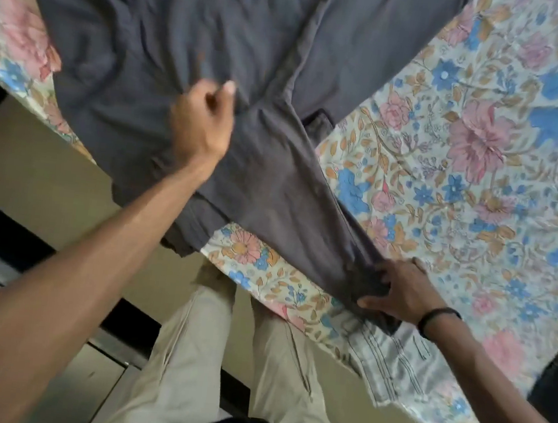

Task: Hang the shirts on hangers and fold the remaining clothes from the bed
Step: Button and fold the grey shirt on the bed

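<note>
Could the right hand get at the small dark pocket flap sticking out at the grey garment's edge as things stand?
Probably yes, once it lets go: the right hand grips the grey garment at its near end, and only bare floral bedsheet lies between it and the pocket flap.

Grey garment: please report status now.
Left hand grips grey garment mid-cloth. Right hand grips its near end. Garment on floral bedsheet, unfolded. Nothing blocking.

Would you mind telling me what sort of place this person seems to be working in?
Most likely a bedroom at home. A flowered bedsheet covers a bed at whose edge the person stands, a dark grey garment lies spread on it, held by both hands, and a striped cloth lies near the edge.
</note>
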Demonstrator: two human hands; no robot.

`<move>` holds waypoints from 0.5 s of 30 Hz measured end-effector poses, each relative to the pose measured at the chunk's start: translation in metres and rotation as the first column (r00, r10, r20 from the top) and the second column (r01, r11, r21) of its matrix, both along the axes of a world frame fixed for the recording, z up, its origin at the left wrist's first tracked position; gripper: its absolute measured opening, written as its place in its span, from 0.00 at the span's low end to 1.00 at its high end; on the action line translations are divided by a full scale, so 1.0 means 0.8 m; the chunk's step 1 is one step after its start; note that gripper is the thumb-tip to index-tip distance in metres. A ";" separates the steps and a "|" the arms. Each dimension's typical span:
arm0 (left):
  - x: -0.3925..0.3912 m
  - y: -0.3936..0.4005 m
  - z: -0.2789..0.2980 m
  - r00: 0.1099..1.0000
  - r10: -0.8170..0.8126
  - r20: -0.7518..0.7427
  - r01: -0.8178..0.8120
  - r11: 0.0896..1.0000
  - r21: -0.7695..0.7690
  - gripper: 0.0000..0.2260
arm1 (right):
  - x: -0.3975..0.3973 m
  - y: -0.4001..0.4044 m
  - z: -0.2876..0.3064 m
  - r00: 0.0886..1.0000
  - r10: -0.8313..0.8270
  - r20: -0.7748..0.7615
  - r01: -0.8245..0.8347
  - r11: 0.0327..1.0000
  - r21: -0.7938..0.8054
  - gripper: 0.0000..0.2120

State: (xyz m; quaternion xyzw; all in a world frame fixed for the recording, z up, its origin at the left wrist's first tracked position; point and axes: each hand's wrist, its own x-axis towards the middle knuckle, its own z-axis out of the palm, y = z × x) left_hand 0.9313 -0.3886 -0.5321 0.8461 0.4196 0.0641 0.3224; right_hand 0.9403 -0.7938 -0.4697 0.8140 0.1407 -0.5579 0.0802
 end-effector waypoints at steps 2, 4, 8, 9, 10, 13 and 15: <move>-0.086 -0.014 -0.009 0.950 0.221 -0.221 -0.249 0.962 -0.109 0.35 | -0.009 -0.005 0.000 0.988 -0.054 0.142 0.048 0.998 0.043 0.19; -0.148 -0.035 -0.013 0.879 0.275 -0.390 -0.387 0.889 -0.245 0.37 | -0.012 0.002 0.005 0.971 -0.071 0.229 0.061 0.997 0.051 0.19; -0.180 -0.079 0.002 0.843 0.421 -0.334 -0.537 0.693 -0.481 0.18 | -0.027 -0.003 0.010 0.932 0.109 0.345 -0.048 0.982 -0.180 0.38; -0.174 -0.080 0.004 0.812 0.498 -0.305 -0.578 0.617 -0.534 0.17 | -0.030 -0.005 0.010 0.923 0.120 0.366 -0.041 0.976 -0.216 0.40; -0.167 -0.077 0.005 0.777 0.561 -0.285 -0.605 0.542 -0.584 0.17 | -0.032 -0.005 0.010 0.915 0.132 0.381 -0.039 0.969 -0.242 0.41; -0.140 -0.052 0.000 0.685 0.673 -0.279 -0.641 0.375 -0.669 0.14 | -0.035 -0.003 0.006 0.905 0.189 0.381 -0.073 0.952 -0.297 0.37; -0.124 -0.034 0.003 0.642 0.716 -0.274 -0.625 0.281 -0.729 0.11 | -0.039 -0.006 0.001 0.887 0.264 0.378 -0.149 0.940 -0.307 0.34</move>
